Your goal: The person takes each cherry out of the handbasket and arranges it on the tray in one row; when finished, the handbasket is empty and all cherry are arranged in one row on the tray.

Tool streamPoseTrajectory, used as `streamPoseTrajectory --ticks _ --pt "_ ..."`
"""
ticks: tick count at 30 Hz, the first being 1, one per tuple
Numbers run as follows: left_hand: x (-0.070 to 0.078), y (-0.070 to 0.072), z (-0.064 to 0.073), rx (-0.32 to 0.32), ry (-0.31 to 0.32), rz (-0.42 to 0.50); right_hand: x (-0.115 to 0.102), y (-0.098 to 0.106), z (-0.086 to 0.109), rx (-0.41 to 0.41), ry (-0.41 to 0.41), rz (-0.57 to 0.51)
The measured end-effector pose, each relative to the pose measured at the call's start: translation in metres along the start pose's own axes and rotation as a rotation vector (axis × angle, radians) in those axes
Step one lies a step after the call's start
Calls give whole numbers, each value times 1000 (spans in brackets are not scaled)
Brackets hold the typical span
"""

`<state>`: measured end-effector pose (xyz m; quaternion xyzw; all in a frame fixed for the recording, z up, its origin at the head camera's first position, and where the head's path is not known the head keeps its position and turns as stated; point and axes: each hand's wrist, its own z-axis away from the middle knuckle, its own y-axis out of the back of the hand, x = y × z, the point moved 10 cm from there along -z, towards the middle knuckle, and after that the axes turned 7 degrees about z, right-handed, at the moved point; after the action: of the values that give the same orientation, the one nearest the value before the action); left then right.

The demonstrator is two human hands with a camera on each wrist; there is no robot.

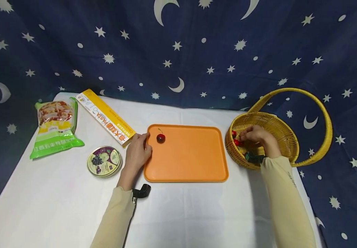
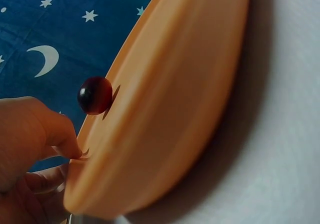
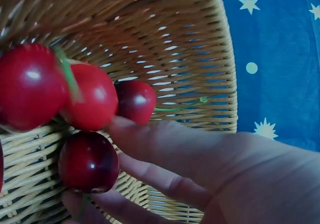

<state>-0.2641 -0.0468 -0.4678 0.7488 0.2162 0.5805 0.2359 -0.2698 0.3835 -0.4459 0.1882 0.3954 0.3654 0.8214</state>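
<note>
My left hand (image 1: 137,151) holds the left rim of an orange tray (image 1: 190,155), the thumb over the edge and other fingers outside it. On the tray near that hand lies a dark red cherry (image 1: 161,138) with a green stem. My right hand (image 1: 256,135) reaches into a yellow wicker basket (image 1: 285,137). In the right wrist view, its thumb and fingers are around a dark cherry (image 3: 89,161), the thumb tip right at a brighter red cherry (image 3: 92,98). Another dark cherry (image 3: 136,102) and a large red cherry (image 3: 31,86) are close by.
A yellow and white pasta box (image 1: 105,117) lies left of the tray, its near end by my left hand. Farther left are a round tin (image 1: 104,161) and a green food bag (image 1: 56,125). The basket's tall handle (image 1: 327,127) arches out to the right.
</note>
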Motion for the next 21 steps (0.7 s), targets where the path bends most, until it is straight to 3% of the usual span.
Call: streamPoseTrajectory --ticks 4,9,13,21 --pt "1 -1 1 -11 2 -4 5 -7 -2 -71 -33 -56" --pt "1 -2 4 -17 15 -15 6 -8 -1 -75 -27 -65" --pt "1 -3 5 -17 26 -20 4 -2 1 -32 14 -50" --pt "2 -3 3 -9 26 -24 -6 20 12 129 67 -87"
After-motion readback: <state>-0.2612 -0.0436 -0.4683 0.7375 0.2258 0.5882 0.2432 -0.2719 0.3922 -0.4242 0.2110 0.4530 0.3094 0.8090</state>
